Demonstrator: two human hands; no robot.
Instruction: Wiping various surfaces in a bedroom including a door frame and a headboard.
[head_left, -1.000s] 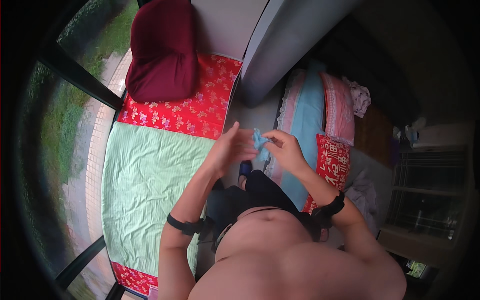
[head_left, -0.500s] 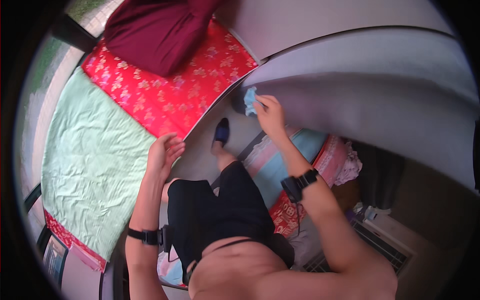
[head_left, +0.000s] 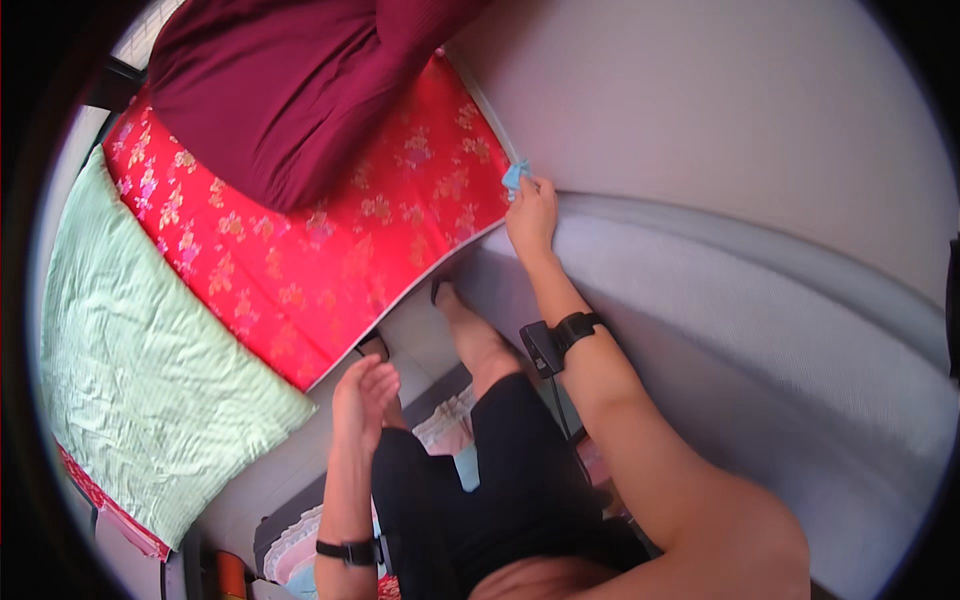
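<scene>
My right hand (head_left: 533, 215) reaches forward with its fingers pinched on a small, crumpled light blue cloth (head_left: 515, 177). The cloth is at the right corner of a surface spread with a red floral cover (head_left: 370, 250), where that cover meets the pale wall (head_left: 640, 100). Whether it touches the cover or the wall I cannot tell. My left hand (head_left: 362, 398) hangs in the air short of the cover's near edge, its fingers loosely bent and nothing in them. Black straps with small dark boxes circle both forearms.
Dark red fabric (head_left: 280, 100) lies over the far part of the cover. A pale green quilted cloth (head_left: 150, 370) covers the left side. Along the right runs a grey fabric-like surface (head_left: 720, 330). My legs stand on a grey floor (head_left: 415, 325), with a lace-edged pink and blue textile (head_left: 450, 430) below.
I have stepped forward, closer to the red cover. My right hand has carried the blue cloth from over the grey side to the cover's right corner. The left hand stays free.
</scene>
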